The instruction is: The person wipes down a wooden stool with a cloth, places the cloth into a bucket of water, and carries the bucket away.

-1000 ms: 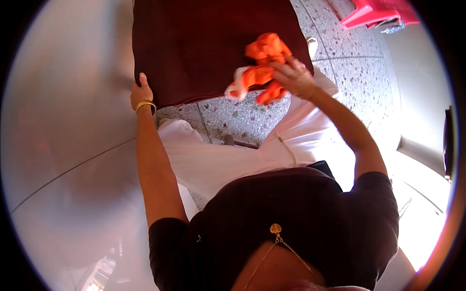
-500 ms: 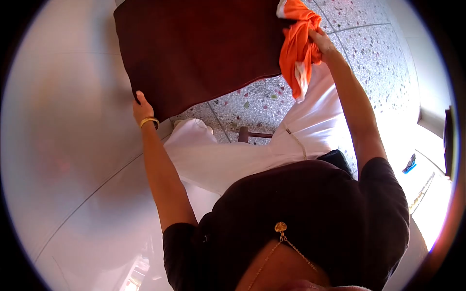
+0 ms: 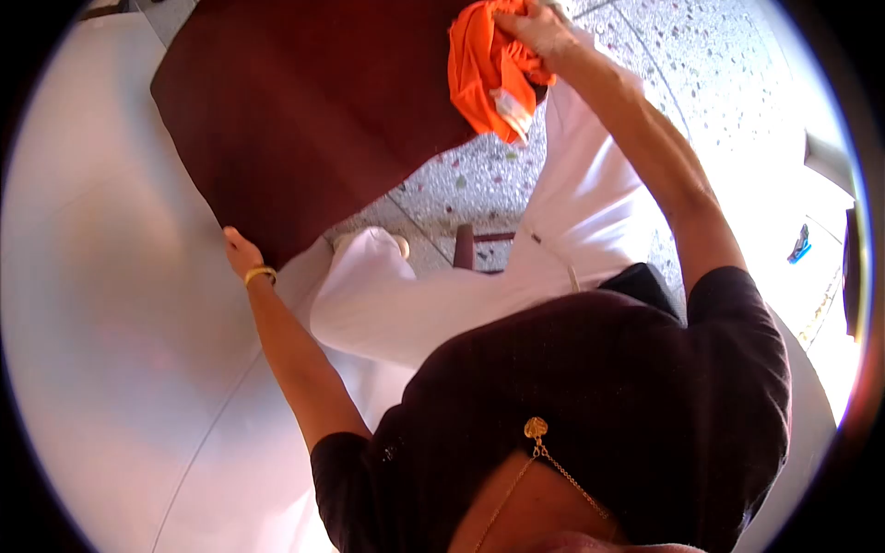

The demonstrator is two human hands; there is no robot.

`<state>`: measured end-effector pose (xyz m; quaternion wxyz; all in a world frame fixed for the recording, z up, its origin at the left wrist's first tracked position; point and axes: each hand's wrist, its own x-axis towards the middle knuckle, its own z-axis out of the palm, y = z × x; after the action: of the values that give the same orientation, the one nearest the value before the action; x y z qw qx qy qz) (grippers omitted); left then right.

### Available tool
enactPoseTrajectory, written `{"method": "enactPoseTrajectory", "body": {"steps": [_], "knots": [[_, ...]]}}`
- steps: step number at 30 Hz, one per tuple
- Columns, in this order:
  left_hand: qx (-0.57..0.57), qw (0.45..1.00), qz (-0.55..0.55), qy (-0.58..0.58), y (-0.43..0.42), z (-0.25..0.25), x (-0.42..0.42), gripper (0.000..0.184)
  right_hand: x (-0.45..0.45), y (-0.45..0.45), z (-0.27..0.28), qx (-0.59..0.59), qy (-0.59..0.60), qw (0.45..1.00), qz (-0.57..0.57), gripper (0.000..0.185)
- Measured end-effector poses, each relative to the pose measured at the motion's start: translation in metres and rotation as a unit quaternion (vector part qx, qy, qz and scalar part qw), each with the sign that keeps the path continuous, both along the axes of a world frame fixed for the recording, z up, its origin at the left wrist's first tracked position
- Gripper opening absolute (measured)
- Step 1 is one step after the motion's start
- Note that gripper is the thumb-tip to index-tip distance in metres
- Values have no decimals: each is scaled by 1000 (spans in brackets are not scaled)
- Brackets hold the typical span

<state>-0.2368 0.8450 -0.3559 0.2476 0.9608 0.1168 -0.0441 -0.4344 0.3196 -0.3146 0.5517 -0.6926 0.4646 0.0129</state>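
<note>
Head view: the maroon panel [image 3: 323, 101] slants more than half a second earlier, its near left corner gripped by the left hand [image 3: 242, 252]. The right hand [image 3: 544, 34] clutches the orange cloth [image 3: 481, 69] (crumpled, white-patched), now bunched over the near right corner.

No text, label, brand, number or sign can be read. Below the dark red panel [image 3: 304, 101], small pale marks [image 3: 389, 453] on the dark shirt [image 3: 572, 369] and the relief on the gold pendant [image 3: 536, 427] are too tiny to be made out.
</note>
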Motion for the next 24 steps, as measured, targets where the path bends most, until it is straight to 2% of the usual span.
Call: {"method": "enactPoseTrajectory", "body": {"steps": [1, 2, 3, 4, 5, 11, 15, 16, 18, 19, 21, 22, 24], "knots": [[-1, 1000, -11, -6, 8, -3, 4, 75, 7, 2, 8, -34, 9, 999, -11, 43], [-4, 1000, -23, -15, 16, -8, 9, 75, 13, 7, 15, -70, -12, 997, -19, 42], [-6, 999, -33, -20, 23, -14, 12, 75, 22, -8, -25, -78, -90, 993, -9, 43], [-7, 999, -41, -25, 29, -14, 17, 75, 31, -12, -36, -110, -67, 992, 3, 44], [-6, 999, -27, -22, 22, -6, 15, 75, 35, -12, -37, -67, -86, 994, 7, 64], [-16, 1000, 15, -20, 32, 1, 6, 74, 61, 4, -13, -173, -73, 980, 72, 63], [22, 998, 62, -21, 41, 9, -2, 72, 75, 11, 13, -186, -38, 971, 144, 63], [39, 996, 80, -8, 43, 7, 4, 72, 81, 19, 11, -239, -53, 959, 144, 65], [82, 995, 38, -51, 38, 16, 6, 73, 75, 35, 5, -345, -95, 923, 141, 68], [102, 992, 18, -72, 27, 22, 7, 73, 71, 37, 13, -348, -81, 916, 183, 69], [140, 983, -49, -112, 8, 24, 18, 72, 73, 40, 24, -434, -62, 869, 228, 67], [159, 975, -83, -129, -3, 28, 22, 72, 85, 36, 26, -431, -63, 866, 245, 66], [182, 982, 14, -58, -35, 41, 9, 69, 120, 20, 29, -430, -66, 857, 278, 65]]}}
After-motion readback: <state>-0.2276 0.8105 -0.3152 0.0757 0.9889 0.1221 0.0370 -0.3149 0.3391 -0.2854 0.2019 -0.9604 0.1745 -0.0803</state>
